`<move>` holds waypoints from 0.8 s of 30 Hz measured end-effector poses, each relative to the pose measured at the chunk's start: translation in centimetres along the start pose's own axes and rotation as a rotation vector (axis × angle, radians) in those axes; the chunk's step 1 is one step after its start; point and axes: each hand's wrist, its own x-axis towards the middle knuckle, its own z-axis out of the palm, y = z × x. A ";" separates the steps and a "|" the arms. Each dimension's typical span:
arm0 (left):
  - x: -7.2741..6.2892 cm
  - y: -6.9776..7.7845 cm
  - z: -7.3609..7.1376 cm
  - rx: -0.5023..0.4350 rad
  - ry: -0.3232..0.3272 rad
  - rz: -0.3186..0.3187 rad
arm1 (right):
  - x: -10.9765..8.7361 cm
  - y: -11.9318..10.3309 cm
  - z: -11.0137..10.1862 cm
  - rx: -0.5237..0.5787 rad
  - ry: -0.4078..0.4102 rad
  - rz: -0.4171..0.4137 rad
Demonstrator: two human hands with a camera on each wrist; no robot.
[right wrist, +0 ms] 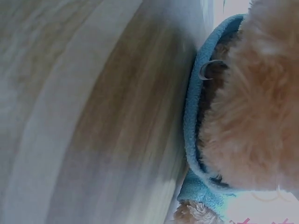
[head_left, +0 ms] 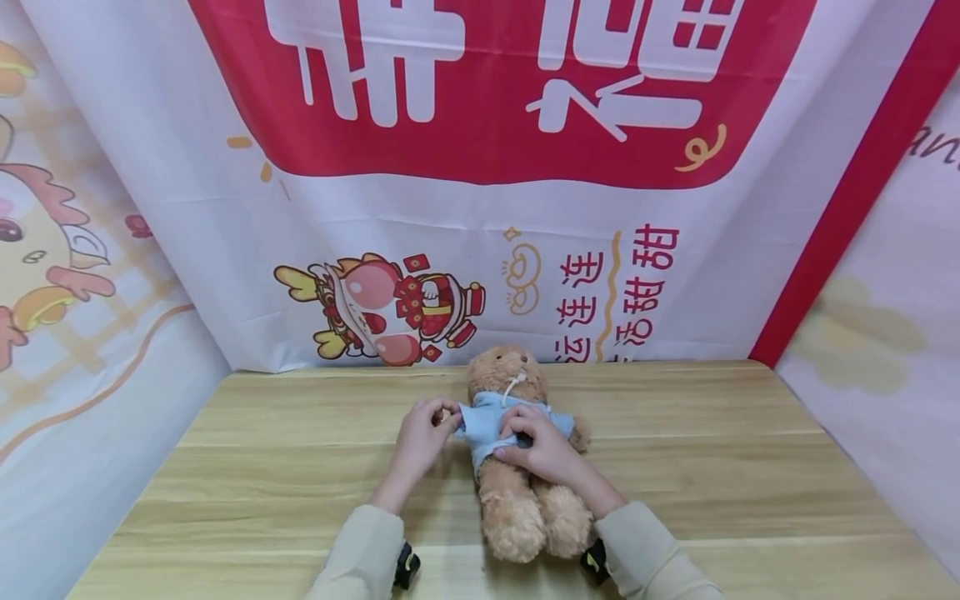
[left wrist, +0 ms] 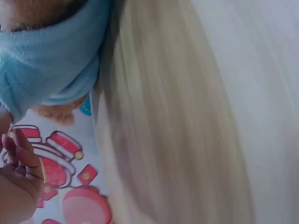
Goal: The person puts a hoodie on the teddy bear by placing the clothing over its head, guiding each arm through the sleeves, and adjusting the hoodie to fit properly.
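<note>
A light-brown teddy bear (head_left: 510, 500) lies on its back on the table, head toward the wall. It wears a light-blue shirt (head_left: 483, 425) with a white cord at the neck. My left hand (head_left: 422, 437) pinches the end of the shirt's left-hand sleeve between thumb and fingers. Over the belly, my right hand (head_left: 546, 450) has its fingers curled and grips the front of the shirt near the hem. The left wrist view shows my left hand's fingers (left wrist: 25, 163) bent below the blue sleeve (left wrist: 56, 65). In the right wrist view the hand is hidden; furry legs (right wrist: 261, 102) and the shirt's hem (right wrist: 189, 116) fill the right side.
The wood-grain table (head_left: 262, 467) extends to both sides of the bear. A white and red printed cloth (head_left: 487, 200) hangs behind its back edge, with more printed cloth at left and right. Black wrist straps (head_left: 406, 567) show below the sleeves.
</note>
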 end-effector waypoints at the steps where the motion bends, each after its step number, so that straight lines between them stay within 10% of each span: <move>1: -0.1 0.2 -0.2 0.013 -0.013 0.009 | 0.0 0.0 0.0 0.001 0.004 0.014; 14: -0.6 1.8 -0.3 0.243 -0.052 0.104 | 0.0 -0.3 0.3 -0.031 0.025 0.040; 24: 0.3 -0.4 -0.8 0.091 0.065 -0.095 | 0.1 -0.4 0.4 -0.061 0.027 0.008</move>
